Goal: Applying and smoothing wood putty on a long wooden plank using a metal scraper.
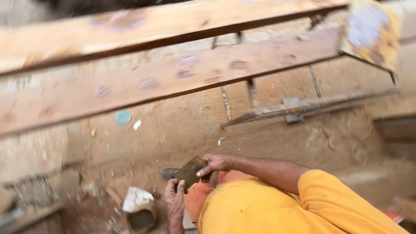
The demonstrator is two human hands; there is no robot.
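Down near the bottom of the picture, two hands hold one small flat piece. It is dark brown and looks like rusty metal or old wood; the picture is too blurry to tell which. The piece is tilted, with one corner pointing up.

The right hand is closed on the upper right edge of the piece, with the fingers curled over it. The left hand grips it from below, and its fingers wrap around the lower end. Both hands touch the piece at the same time. A dark rounded thing pokes out just to the left of the piece, but it is too blurry to say what it is.

Both arms come out of a yellow shirt at the bottom right. An orange cloth shows just under the hands.

Below the hands lies a dusty brown dirt floor. A small round green lid lies on the floor, well away from the hands. A pale crumpled scrap sits on something dark at the bottom, left of the left hand.

Higher up, two long wooden planks run across the picture. A thin rusty metal bar slants on the right, under the planks.
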